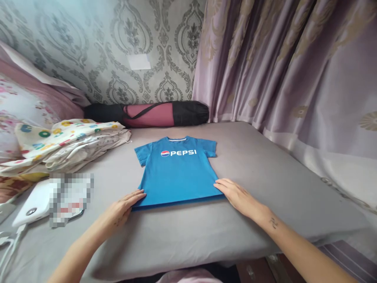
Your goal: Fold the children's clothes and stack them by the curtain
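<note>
A blue T-shirt with a white PEPSI logo lies flat, front up, on the grey bed sheet. Its collar points toward the wall and its hem lies toward me. My left hand rests flat at the hem's left corner, fingers stretched out and touching the cloth. My right hand lies flat on the hem's right corner, fingers together and extended. Neither hand grips anything.
A folded patterned blanket sits at the left beside floral pillows. A rolled mat in a black and maroon bag lies against the wall. A white power bank is near my left arm. Curtains hang at the right.
</note>
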Demonstrator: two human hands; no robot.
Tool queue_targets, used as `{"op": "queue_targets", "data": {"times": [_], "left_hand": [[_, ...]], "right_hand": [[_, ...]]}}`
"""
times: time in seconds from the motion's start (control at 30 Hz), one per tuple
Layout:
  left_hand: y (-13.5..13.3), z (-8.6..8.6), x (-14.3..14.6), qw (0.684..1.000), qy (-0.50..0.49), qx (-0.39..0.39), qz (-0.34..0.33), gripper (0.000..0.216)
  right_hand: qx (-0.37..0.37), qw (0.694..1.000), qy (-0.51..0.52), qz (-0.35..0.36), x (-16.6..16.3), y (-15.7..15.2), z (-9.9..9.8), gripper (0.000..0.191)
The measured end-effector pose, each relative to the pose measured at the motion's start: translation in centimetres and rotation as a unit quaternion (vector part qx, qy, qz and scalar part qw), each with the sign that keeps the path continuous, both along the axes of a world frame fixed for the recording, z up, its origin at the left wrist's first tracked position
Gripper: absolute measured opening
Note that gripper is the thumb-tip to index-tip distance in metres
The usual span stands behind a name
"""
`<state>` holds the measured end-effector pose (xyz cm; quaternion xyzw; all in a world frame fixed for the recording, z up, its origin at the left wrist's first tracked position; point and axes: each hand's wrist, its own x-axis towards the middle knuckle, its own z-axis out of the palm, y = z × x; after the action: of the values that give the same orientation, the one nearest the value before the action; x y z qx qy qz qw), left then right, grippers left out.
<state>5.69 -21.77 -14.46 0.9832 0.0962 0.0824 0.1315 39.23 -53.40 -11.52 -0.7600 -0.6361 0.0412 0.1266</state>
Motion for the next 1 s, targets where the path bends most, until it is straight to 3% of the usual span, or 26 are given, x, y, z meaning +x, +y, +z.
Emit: {"op": "queue_targets", "data": {"times": [0.27,0.5,0.6,0.77,0.87,0.93,1.0], "left_hand": [[-0.8,0.3,-0.1,1.000,-0.003,-0.001,0.017,0.047],[-1.2,1.3,0.3,0.995,0.042,-0.089,0.025,0.052],[-1.2,2.6,0.8,0.993,0.053,-0.104,0.029,0.047],[-1.2,6.7,1.6,0.973,0.152,-0.160,0.066,0.028],[-0.1,7.7,3.7,0.966,0.192,-0.158,0.067,0.038],[0.8,6.8,6.6,0.982,0.129,-0.118,0.071,0.042],[1.5,4.7,10.3,0.994,0.015,-0.079,0.074,0.045]], "right_hand": [[0.029,0.999,-0.008,0.040,-0.4,-0.7,0.3,0.044],[-0.028,0.998,0.056,0.030,0.2,-0.6,0.9,0.026],[-0.044,0.995,0.087,0.028,0.6,-0.6,1.8,0.028],[-0.096,0.981,0.166,0.038,1.8,-0.6,3.9,0.016],[-0.134,0.968,0.208,0.038,2.7,2.0,4.3,0.024],[-0.050,0.979,0.197,0.008,2.9,5.4,3.5,0.027],[0.048,0.989,0.126,-0.063,2.6,9.3,1.9,0.032]]}}
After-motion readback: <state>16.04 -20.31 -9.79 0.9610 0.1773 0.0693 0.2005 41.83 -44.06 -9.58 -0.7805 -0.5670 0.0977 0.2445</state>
